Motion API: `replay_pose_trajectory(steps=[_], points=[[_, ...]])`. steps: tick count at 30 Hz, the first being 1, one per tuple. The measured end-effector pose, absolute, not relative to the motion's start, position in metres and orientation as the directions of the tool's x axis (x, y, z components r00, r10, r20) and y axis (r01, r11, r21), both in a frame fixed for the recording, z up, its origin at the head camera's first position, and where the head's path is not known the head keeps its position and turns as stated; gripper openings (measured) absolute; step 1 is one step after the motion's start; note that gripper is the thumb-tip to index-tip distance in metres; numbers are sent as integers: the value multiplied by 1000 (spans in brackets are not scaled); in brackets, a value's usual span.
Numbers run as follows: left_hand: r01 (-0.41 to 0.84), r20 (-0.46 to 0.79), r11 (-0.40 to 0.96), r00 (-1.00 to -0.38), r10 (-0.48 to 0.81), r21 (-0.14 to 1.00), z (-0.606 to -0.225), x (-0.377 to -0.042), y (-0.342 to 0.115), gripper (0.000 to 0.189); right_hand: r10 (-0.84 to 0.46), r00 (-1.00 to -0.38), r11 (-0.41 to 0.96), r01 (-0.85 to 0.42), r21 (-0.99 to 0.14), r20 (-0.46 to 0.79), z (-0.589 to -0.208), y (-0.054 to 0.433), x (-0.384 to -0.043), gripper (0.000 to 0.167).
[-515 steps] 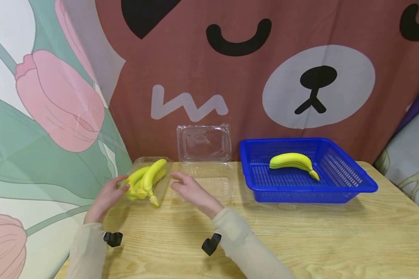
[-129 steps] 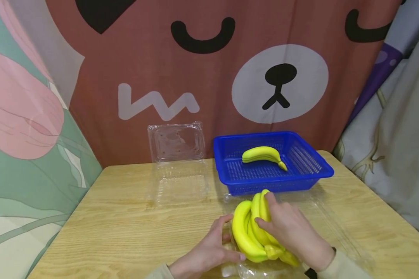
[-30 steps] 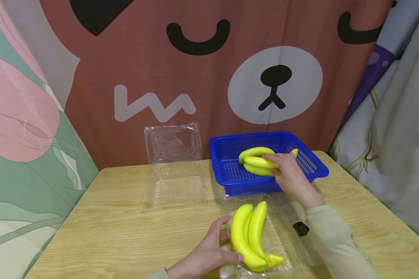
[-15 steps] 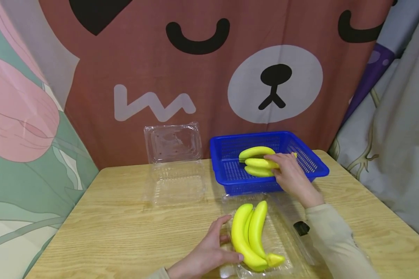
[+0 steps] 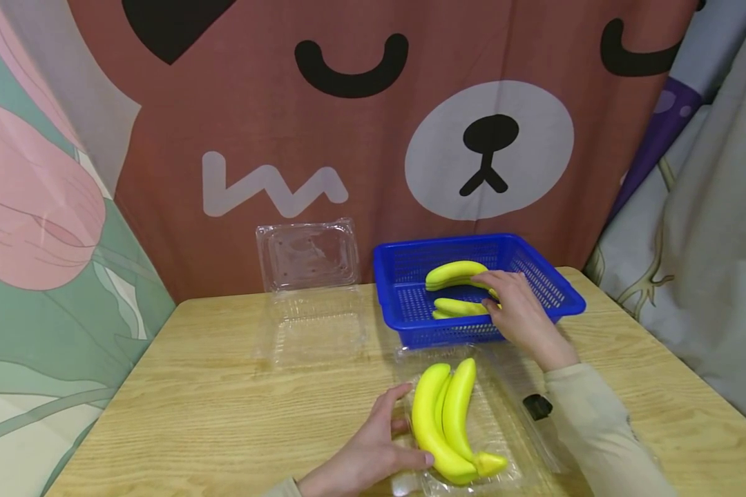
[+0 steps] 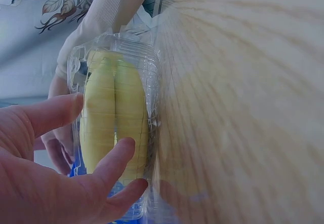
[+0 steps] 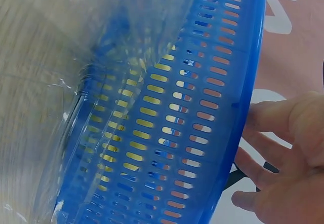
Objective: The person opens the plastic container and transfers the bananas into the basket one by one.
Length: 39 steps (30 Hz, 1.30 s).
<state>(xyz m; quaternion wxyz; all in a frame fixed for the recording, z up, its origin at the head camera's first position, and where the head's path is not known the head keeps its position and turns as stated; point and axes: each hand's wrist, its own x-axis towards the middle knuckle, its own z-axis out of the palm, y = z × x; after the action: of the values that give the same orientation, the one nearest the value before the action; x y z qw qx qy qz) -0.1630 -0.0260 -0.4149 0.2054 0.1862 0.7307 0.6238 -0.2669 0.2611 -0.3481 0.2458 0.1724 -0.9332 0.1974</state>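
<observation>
My left hand point(image 5: 373, 445) rests against the side of a clear plastic container point(image 5: 494, 421), fingers spread, thumb by its near corner. In the left wrist view, the fingertips touch the wall of the container point(image 6: 152, 77). A bunch of yellow bananas point(image 5: 432, 424) lies inside it. Over the blue basket point(image 5: 388, 314), my right hand point(image 5: 522, 314) has its fingers apart above a second bunch of bananas point(image 5: 456, 308). That bunch lies along the basket's front side, its stem end hidden by the hand. Behind it sits another bunch of bananas point(image 5: 454, 273).
An empty clear clamshell box point(image 5: 317, 338) stands to the left with its lid point(image 5: 311, 257) raised against the printed curtain point(image 5: 273, 103). The wooden table point(image 5: 224, 407) ends at the curtain. The filled container's clear lid lies beneath the right forearm point(image 5: 603, 428).
Earlier, my right hand carried a bunch from the near container into the basket. Since half a second ago that bunch has dropped and tipped forward, out of the fingers. My left hand stays put.
</observation>
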Motion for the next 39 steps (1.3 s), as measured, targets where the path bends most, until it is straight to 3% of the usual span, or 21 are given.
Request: replay_pose_trajectory(steps=[9, 21, 34, 39], points=[[18, -67, 156, -851, 521, 988, -415, -162, -26, 94, -226, -821, 865, -417, -281, 524, -336, 252, -256, 39], [13, -57, 130, -854, 518, 991, -415, -162, -26, 94, -339, -792, 835, -502, -226, 508, -322, 225, -223, 41], [-9, -78, 136, -859, 506, 991, -415, -162, -25, 96, -465, -830, 821, -535, -201, 309, -335, 200, -179, 39], [-24, -84, 123, -858, 507, 992, -414, -162, -25, 96, -460, -875, 832, -485, -269, 153, -337, 198, -159, 42]])
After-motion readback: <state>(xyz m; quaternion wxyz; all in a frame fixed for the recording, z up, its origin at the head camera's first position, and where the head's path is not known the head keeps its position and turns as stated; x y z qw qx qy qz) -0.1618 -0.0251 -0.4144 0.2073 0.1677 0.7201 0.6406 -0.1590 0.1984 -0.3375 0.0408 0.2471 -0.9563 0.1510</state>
